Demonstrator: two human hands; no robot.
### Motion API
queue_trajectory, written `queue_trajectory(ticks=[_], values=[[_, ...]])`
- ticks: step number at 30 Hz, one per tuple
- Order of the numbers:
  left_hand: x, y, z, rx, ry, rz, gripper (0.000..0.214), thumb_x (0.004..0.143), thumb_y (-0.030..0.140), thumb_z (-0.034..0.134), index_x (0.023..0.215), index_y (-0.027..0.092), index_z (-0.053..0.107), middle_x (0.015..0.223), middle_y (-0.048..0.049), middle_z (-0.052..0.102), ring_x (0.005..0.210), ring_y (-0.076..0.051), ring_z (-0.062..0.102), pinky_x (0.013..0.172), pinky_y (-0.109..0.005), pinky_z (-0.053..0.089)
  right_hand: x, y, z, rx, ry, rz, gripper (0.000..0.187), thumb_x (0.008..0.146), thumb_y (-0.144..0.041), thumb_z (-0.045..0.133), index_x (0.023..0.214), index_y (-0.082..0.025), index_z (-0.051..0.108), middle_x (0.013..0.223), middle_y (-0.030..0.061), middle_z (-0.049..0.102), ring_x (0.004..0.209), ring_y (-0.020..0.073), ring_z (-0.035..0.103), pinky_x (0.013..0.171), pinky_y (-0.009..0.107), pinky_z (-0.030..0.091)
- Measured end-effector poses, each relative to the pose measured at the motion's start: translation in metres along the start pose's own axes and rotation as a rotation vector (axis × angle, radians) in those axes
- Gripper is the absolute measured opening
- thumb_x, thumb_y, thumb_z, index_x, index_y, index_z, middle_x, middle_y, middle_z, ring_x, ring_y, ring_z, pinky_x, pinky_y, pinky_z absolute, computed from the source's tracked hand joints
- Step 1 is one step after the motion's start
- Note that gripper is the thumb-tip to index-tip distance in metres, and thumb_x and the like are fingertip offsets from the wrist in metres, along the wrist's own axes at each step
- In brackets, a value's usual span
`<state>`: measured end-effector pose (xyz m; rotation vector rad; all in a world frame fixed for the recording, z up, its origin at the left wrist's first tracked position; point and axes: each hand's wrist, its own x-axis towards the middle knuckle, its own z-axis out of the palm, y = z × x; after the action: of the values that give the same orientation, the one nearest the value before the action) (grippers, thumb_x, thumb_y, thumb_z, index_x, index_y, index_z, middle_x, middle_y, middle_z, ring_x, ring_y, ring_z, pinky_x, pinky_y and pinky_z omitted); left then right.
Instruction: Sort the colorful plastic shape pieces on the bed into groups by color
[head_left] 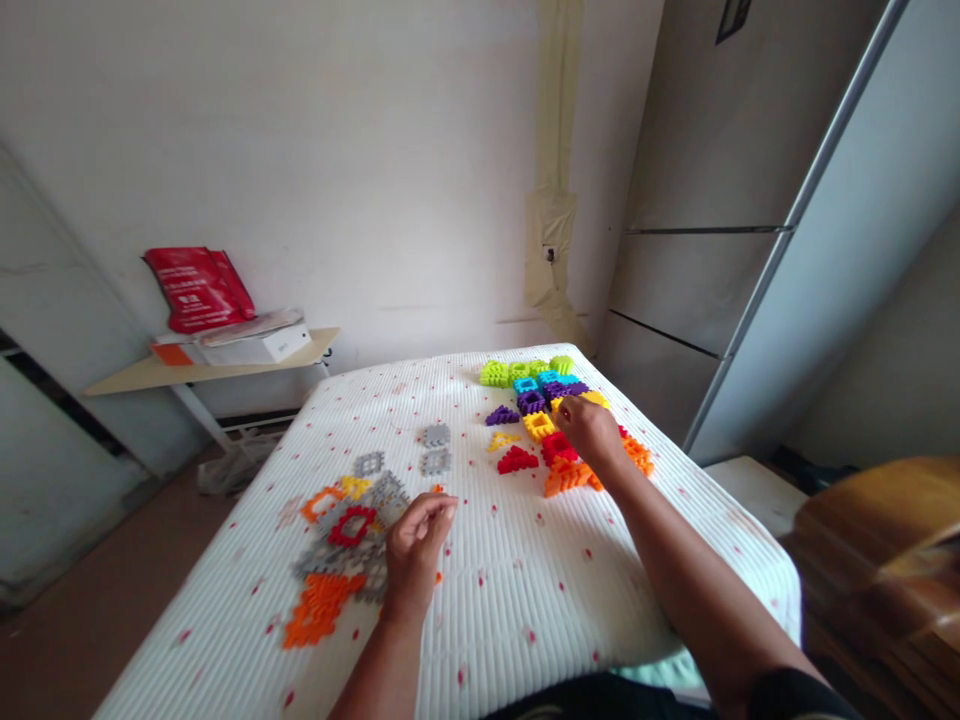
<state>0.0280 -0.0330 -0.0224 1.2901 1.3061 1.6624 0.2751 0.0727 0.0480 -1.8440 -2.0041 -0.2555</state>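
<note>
My left hand [420, 525] is closed with curled fingers above the near left part of the table. Bits of orange [439, 577] show around it, and I cannot tell whether they are held or lie beneath. Beside it spreads a loose pile of flat interlocking pieces: grey ones [386, 495], a red square frame [352, 525], and orange pieces [319, 608]. My right hand [591, 428] is closed over the colour-sorted rows, touching or just above the yellow pieces [596, 398]; its fingertips' contents are hidden. Nearby are a yellow block [538, 427], a red block [559, 447] and orange pieces [571, 477].
Green pieces [517, 373], blue pieces [550, 379] and purple pieces [532, 402] line the far right. Two grey squares [436, 448] lie mid-table on the white dotted cover [495, 600]. A fridge [697, 200] stands right; a side shelf [142, 375] holds a red bag [196, 290].
</note>
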Motion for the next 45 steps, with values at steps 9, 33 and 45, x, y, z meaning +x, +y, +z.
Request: queue_trajectory(ticks=[9,33,45], values=[[0.0,-0.004,-0.001,0.063,0.017,0.07,0.02,0.072,0.035,0.06,0.072,0.015,0.064,0.069,-0.0031,0.062,0.069,-0.016,0.057,0.065,-0.026,0.046,-0.051,-0.033,-0.01,0.434,0.242,-0.533,0.021,0.091,-0.024,0.041,0.082,-0.017,0.058,0.077,0.0049,0.059,0.071,0.0127,0.054,0.066,0.022,0.037],[0.01,0.01,-0.097,1.421,0.162,-0.097,0.023,0.074,0.032,0.054,0.088,0.025,0.07,0.098,-0.009,0.064,0.095,-0.027,0.052,0.074,-0.037,0.036,-0.088,-0.066,0.069,0.414,-0.172,-0.808,0.023,0.088,-0.017,0.039,0.07,-0.016,0.053,0.068,0.0015,0.054,0.06,0.0102,0.05,0.057,0.022,0.032],[0.014,0.0,-0.099,1.316,0.331,0.179,0.024,0.078,0.027,0.046,0.085,0.019,0.067,0.095,-0.011,0.063,0.09,-0.027,0.055,0.078,-0.039,0.042,-0.087,-0.067,0.062,0.34,-0.177,-0.779,0.02,0.086,-0.023,0.044,0.071,-0.016,0.055,0.068,0.0022,0.055,0.057,0.0096,0.047,0.053,0.022,0.03]])
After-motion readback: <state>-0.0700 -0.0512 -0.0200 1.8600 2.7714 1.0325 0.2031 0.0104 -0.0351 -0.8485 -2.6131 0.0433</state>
